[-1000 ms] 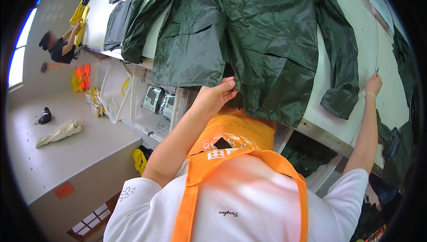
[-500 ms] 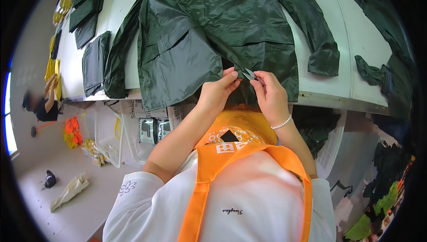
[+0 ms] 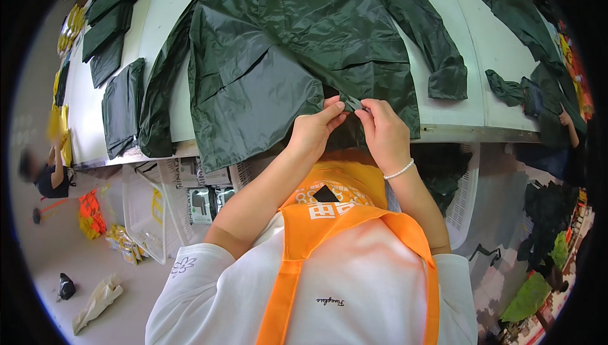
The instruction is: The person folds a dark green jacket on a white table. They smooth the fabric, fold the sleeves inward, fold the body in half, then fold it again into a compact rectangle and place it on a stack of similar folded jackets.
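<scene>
One dark green raincoat (image 3: 297, 47) lies spread flat on the white desk (image 3: 462, 41) in front of me, its hem hanging just over the near edge. To my left I count four folded dark green pieces (image 3: 117, 41) laid along the desk, and one more loose green garment (image 3: 519, 41) is crumpled at the right end. My left hand (image 3: 313, 133) and my right hand (image 3: 383, 133) meet at the middle of the coat's lower front. The fingers (image 3: 332, 112) of my left hand are closed in a pinch, thumb against forefinger, on the edge of the fabric, and the fingers (image 3: 373, 109) of my right hand are pinched shut the same way just beside them. Between the two pinches sits one small grey zipper piece (image 3: 352, 102), touching both sets of fingertips. I wear one bead bracelet (image 3: 400, 170) on my right wrist and an orange apron (image 3: 354, 218) over a white shirt. Under the desk stand two white plastic baskets (image 3: 149, 212), one at each side of me. Another person's hand (image 3: 563, 117) rests on the dark cloth at the far right.
</scene>
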`<state>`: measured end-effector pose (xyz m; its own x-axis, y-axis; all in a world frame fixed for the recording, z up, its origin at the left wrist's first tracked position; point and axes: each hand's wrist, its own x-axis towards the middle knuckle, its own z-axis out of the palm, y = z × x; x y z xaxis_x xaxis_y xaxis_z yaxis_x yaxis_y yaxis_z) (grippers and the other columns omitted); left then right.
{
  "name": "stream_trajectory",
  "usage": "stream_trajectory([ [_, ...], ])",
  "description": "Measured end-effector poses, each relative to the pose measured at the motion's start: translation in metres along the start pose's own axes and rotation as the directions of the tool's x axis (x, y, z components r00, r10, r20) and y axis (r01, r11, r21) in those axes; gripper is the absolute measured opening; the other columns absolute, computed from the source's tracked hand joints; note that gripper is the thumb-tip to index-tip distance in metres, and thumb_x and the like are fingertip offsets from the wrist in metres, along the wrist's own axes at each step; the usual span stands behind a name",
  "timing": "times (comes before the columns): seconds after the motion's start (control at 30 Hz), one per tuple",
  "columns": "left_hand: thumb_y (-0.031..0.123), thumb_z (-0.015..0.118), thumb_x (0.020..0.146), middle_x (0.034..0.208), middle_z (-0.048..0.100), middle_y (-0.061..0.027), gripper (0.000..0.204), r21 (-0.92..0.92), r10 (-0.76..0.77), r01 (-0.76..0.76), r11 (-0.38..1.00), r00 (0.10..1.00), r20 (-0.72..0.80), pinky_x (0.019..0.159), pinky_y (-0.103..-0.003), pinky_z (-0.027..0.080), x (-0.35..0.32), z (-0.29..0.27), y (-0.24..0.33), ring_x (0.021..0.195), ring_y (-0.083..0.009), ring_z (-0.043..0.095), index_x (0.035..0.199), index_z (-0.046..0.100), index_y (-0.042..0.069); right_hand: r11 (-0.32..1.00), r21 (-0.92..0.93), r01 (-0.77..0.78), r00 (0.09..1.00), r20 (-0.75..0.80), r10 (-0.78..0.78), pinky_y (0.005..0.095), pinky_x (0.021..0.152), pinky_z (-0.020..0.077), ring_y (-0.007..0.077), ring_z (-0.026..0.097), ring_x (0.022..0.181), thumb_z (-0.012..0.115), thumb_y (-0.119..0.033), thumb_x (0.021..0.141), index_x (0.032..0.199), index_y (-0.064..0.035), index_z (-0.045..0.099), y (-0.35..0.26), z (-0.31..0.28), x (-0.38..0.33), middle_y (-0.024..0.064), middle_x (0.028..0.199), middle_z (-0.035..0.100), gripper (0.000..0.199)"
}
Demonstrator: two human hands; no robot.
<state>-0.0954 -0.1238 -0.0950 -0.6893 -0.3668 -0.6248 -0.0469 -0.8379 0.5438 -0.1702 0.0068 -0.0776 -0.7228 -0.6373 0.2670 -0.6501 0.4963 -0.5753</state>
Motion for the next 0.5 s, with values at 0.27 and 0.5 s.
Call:
stream_trajectory([
  [0.27,-0.002,0.063,0.084,0.1,0.058,-0.0077,0.021,-0.043,-0.041,0.042,0.998,0.999,0.028,0.08,-0.029,0.051,0.0053,-0.0061,-0.0005,0.086,-0.0184,0.059,0.103,0.056,-0.005,1.0,0.001,0.006,1.0,0.021,-0.006,0.0366,0.059,0.048,0.0284,0.061,0.071,0.059,-0.021,0.087,0.09,-0.0081,0.058,-0.0037,-0.0061,0.0055,0.0072,0.082,0.061,0.014],
  [0.5,-0.001,0.062,0.084,0.099,0.059,-0.0076,0.021,-0.056,-0.061,0.063,0.996,0.997,0.041,0.08,-0.029,0.051,0.0086,-0.0075,-0.0013,0.087,-0.0174,0.059,0.104,0.056,-0.004,0.998,0.042,-0.045,0.999,0.032,0.043,0.0356,0.059,0.0484,0.0278,0.061,0.071,0.06,-0.02,0.087,0.093,-0.007,0.058,-0.0039,-0.0056,0.0039,0.0085,0.084,0.062,0.015],
])
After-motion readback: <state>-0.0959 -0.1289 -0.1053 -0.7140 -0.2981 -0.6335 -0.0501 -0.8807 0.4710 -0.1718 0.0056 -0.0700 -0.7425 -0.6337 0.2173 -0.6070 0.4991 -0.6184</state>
